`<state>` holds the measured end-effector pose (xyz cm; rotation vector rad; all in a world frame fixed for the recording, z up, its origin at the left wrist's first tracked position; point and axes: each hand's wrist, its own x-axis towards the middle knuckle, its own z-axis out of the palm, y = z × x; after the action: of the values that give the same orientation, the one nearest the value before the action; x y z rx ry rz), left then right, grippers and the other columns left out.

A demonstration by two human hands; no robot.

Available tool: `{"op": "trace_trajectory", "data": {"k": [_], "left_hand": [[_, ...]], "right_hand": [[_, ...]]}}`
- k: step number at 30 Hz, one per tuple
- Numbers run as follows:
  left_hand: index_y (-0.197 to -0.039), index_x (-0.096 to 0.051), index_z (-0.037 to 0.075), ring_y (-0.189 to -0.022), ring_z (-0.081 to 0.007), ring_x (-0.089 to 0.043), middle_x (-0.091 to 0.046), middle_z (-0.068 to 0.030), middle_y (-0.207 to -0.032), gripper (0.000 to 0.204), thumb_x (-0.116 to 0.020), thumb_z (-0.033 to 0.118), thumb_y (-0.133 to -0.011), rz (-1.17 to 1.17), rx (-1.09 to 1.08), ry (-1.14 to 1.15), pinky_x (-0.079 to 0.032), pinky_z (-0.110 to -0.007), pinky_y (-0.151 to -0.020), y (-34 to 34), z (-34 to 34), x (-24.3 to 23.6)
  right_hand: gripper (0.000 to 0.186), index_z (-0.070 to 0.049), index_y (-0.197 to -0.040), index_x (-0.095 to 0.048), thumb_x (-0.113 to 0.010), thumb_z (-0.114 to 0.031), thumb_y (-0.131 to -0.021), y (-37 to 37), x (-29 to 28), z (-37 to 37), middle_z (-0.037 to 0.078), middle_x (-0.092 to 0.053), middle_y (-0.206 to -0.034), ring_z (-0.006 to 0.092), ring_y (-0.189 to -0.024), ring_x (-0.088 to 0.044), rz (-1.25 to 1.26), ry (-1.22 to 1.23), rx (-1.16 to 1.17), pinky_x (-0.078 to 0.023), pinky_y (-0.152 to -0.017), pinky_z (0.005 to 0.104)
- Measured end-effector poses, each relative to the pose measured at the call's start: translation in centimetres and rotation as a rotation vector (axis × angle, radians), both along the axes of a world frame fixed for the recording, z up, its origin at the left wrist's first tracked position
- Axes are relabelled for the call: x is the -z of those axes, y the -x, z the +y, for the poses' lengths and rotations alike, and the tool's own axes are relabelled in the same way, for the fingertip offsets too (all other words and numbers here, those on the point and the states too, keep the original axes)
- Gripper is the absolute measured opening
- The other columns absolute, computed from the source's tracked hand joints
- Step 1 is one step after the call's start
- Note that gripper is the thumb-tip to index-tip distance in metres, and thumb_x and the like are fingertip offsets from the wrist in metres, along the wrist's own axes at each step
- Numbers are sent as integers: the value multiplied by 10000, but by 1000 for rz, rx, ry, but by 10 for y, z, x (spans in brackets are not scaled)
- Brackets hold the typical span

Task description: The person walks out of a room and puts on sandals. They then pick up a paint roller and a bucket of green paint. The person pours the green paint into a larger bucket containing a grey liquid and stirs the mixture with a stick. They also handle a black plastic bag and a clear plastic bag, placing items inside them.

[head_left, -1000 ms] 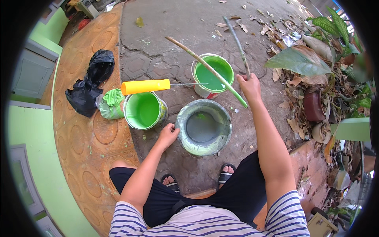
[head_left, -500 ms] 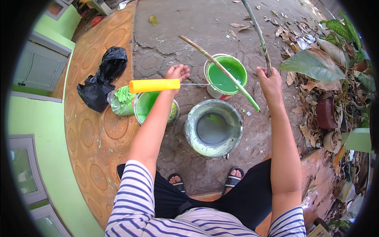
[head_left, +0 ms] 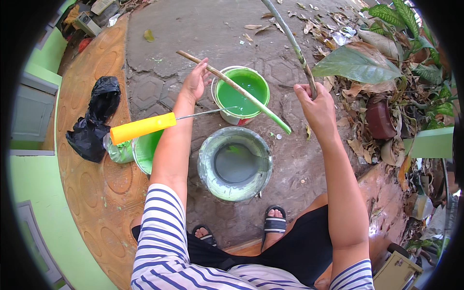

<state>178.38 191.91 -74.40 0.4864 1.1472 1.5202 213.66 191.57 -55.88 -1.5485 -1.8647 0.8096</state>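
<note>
We see the grey paved ground (head_left: pixel 299 179) spread beneath most of the things, with an orange tiled floor (head_left: pixel 84 193) along its left side. Near the middle of the paving we find a grey basin (head_left: pixel 208 166), its inside smeared pale green and greyish liquid at its bottom. Just beyond it stands a white-sided paint bucket (head_left: pixel 239 119) with green liquid in it. To the left, a green-coated pail (head_left: pixel 146 147) shows in part behind the left forearm (head_left: pixel 173 152), and near it a black plastic bag (head_left: pixel 94 125) lies on the tiles.

A long stick (head_left: pixel 295 47) runs from the right hand (head_left: pixel 316 104) out of the top of the view. 1 shorter stick (head_left: pixel 241 91), green at its lower end, slants across the paint bucket. A yellow handle (head_left: pixel 142 129) crosses above the left forearm, its thin metal rod (head_left: pixel 205 113) reaching to the bucket's opening.

Of the 2 hands, the right is closed around the long stick's near end. The left hand (head_left: pixel 195 83) is open, fingers loosely extended, by the shorter stick's upper part; we cannot tell whether they touch.
</note>
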Motion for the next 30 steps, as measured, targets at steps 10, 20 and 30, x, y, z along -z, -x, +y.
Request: {"op": "trace_trajectory", "data": {"k": [10, 20, 30], "left_hand": [[-1257, -596, 134, -917, -137, -622, -686, -55, -1104, 325, -608, 139, -933, 99, -183, -24, -444, -309, -846, 12, -5, -27], [-1167, -625, 16, -885, -185, -661, -678, -130, -1054, 275, -635, 15, -893, 102, -450, -333, -585, -300, -765, 53, -46, -110], [-928, -537, 82, -903, -282, -683, -663, -220, -1024, 150, -631, -27, -885, 341, -731, -548, -603, -410, -800, 109, -124, -169]], "right_hand": [[333, 8, -863, -650, -682, -323, -848, 4, 7, 3, 116, -634, -738, 212, -678, -583, -18, -6, -22, -464, -656, 354], [331, 5, -851, -641, -685, -323, -852, 5, 11, 6, 104, -622, -724, 194, -672, -566, 71, 2, -14, -460, -648, 343], [353, 0, -805, -597, -710, -333, -827, 8, 48, 23, 104, -621, -716, 199, -670, -570, 133, 59, 60, -465, -654, 342]]}}
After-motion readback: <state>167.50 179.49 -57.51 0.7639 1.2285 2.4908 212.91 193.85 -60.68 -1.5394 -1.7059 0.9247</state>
